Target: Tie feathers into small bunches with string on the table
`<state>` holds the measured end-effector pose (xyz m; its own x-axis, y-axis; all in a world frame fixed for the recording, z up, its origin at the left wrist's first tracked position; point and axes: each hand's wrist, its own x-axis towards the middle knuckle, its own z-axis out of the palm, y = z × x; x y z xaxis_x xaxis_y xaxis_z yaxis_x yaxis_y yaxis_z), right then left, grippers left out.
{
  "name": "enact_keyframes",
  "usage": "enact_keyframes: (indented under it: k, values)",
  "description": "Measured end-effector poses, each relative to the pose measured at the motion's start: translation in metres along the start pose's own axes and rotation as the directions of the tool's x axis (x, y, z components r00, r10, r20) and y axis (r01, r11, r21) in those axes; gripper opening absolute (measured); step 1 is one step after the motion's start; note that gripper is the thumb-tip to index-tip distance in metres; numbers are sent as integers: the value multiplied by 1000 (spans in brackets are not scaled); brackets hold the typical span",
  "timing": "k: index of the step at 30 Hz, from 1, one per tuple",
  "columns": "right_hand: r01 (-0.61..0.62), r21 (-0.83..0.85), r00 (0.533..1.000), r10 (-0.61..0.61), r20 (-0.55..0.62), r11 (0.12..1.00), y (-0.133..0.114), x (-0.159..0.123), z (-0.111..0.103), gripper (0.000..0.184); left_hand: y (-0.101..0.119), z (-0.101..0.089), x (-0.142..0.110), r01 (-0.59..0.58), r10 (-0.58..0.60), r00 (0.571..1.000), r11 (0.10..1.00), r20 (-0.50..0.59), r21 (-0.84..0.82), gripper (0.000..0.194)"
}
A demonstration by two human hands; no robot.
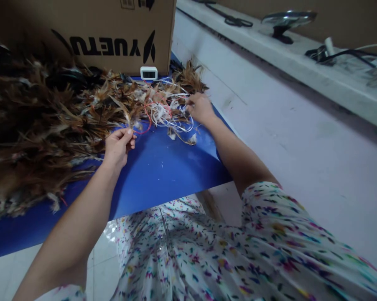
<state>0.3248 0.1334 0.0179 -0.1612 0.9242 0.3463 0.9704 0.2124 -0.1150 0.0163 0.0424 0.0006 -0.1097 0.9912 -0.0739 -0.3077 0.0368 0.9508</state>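
Note:
My left hand (118,145) is closed in a pinch on a small bunch of brown feathers (132,120), held above the blue table's front part. A red string (149,117) curves away from near its fingertips. At the right end of the feathers, my right hand (201,108) has its fingers bent down at a tangle of white strings (161,113). What those fingers grip is too small to make out. Loose feather tufts (192,140) lie on the blue surface just below the strings.
A large heap of brown feathers (50,121) covers the left of the blue table (163,167). Behind stand a cardboard box (113,25) and a small white digital display (149,73). To the right is a pale wall (285,133) with a ledge (339,71) bearing cables and a round mirror-like object (289,19).

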Motion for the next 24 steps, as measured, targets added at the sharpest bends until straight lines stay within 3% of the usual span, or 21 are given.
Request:
enact_keyframes:
  k: [3, 7, 10, 12, 14, 18, 21, 24]
  values:
    - [-11, 64, 999, 8, 48, 998, -26, -2, 8, 23, 0, -1, 0, -15, 15, 1000, 1000, 1, -5, 21]
    - [-137, 8, 978, 134, 160, 991, -41, 1, 17, 21, 3, -4, 1, -48, 48, 999, 998, 1, -37, 20]
    - [-167, 44, 983, 162, 86, 985, -39, 0, 17, 23, 5, -5, 1, -61, 62, 998, 996, 6, -57, 21]
    - [-57, 115, 998, 58, -7, 992, -41, -4, 13, 25, 6, -5, 1, -64, 65, 998, 996, 5, -64, 22]
    - [125, 214, 992, -123, -26, 969, -54, -9, 10, 24, 7, -4, 0, -64, 65, 998, 996, 9, -67, 22]
    - [424, 345, 880, -471, 59, 837, -99, -14, 12, 25, 8, -3, -1, -59, 60, 998, 996, 20, -71, 25]
    - [458, 272, 852, -505, 139, 847, -124, -10, 23, 20, 9, -4, -2, -59, 59, 998, 996, 7, -68, 26]
    - [401, 214, 870, -444, 215, 890, -125, 0, 29, 11, 10, -5, -1, -53, 52, 999, 997, -5, -61, 25]
